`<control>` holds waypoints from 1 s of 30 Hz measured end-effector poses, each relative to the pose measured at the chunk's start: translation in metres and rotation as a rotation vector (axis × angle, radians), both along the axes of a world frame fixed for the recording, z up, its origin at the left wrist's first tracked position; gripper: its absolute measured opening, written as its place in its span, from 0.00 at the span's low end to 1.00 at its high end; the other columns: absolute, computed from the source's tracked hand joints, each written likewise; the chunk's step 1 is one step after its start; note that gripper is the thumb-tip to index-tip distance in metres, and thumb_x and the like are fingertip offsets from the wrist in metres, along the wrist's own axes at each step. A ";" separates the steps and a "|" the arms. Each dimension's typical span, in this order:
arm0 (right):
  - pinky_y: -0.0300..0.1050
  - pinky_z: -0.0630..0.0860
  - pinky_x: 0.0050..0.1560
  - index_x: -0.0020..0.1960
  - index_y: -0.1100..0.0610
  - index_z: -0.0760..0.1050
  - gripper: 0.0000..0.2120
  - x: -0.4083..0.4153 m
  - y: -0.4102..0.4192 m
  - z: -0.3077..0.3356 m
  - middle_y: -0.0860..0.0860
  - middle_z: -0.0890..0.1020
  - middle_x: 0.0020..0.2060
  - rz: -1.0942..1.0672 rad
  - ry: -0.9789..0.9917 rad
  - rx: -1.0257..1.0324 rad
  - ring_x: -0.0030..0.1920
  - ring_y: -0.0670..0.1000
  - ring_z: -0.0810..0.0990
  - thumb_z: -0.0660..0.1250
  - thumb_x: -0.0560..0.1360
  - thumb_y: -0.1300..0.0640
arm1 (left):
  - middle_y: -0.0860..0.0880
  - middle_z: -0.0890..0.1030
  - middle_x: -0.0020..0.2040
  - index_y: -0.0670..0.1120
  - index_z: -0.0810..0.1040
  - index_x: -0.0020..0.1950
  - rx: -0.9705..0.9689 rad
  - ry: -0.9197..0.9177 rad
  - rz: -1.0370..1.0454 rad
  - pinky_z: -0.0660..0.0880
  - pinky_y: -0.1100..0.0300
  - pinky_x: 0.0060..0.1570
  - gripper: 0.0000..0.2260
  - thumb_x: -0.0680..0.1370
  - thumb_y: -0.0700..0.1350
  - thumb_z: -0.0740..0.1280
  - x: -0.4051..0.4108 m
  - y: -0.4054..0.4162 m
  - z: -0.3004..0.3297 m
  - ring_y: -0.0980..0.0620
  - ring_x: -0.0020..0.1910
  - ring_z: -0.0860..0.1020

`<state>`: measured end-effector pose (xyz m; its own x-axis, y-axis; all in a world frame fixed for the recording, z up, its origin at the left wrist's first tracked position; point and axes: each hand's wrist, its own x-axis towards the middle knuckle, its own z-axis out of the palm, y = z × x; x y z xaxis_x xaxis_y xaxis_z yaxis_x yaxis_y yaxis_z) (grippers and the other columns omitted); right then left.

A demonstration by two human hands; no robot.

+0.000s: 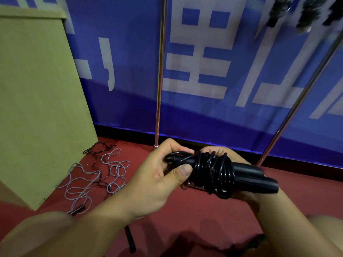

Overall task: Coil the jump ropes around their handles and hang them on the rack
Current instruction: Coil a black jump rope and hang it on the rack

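Note:
A black jump rope [215,173] is coiled in many turns around its two black handles, whose ends stick out to the right. My left hand [159,179] grips the left end of the bundle, thumb pressed on the cord. My right hand [246,197] holds the bundle from behind and below, mostly hidden by it. The rack's two metal poles [159,75] rise in front of the blue wall. Coiled ropes [308,12] hang at the top right. A grey rope [87,179] and a thin dark rope [100,147] lie loose on the red floor at left.
A tall yellow-green box [37,101] stands at left, beside the loose ropes. A blue banner with white characters [204,58] covers the wall behind the rack. A black handle [130,238] lies on the red floor below my left forearm.

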<state>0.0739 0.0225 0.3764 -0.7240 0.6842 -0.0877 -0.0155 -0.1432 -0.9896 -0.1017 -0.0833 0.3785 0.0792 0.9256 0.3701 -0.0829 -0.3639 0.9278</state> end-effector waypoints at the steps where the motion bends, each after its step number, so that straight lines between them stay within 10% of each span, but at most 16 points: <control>1: 0.47 0.76 0.42 0.44 0.70 0.76 0.07 -0.002 -0.003 -0.003 0.64 0.78 0.40 -0.024 0.019 0.020 0.41 0.60 0.76 0.68 0.71 0.64 | 0.52 0.81 0.42 0.42 0.74 0.55 -0.003 -0.037 0.019 0.76 0.63 0.39 0.08 0.77 0.39 0.66 0.002 0.002 -0.001 0.56 0.37 0.77; 6: 0.41 0.75 0.37 0.36 0.54 0.82 0.12 -0.019 -0.019 -0.015 0.49 0.82 0.33 -0.277 0.009 0.170 0.35 0.46 0.78 0.69 0.75 0.66 | 0.50 0.81 0.41 0.38 0.74 0.56 -0.039 -0.183 0.174 0.75 0.64 0.36 0.12 0.76 0.43 0.67 0.007 0.016 -0.003 0.56 0.33 0.76; 21: 0.53 0.79 0.38 0.43 0.57 0.76 0.08 -0.036 -0.040 -0.022 0.46 0.75 0.29 -0.145 -0.392 0.519 0.29 0.46 0.77 0.66 0.78 0.53 | 0.44 0.78 0.33 0.43 0.70 0.48 -0.189 -0.109 0.540 0.73 0.62 0.25 0.05 0.81 0.41 0.65 0.008 0.044 -0.011 0.56 0.27 0.76; 30: 0.46 0.70 0.36 0.46 0.57 0.75 0.08 -0.026 -0.049 -0.008 0.51 0.77 0.32 -0.135 -0.587 0.690 0.33 0.48 0.72 0.61 0.72 0.55 | 0.54 0.77 0.29 0.51 0.71 0.43 -0.099 0.493 0.651 0.72 0.49 0.33 0.10 0.78 0.54 0.69 -0.001 0.042 -0.019 0.55 0.27 0.72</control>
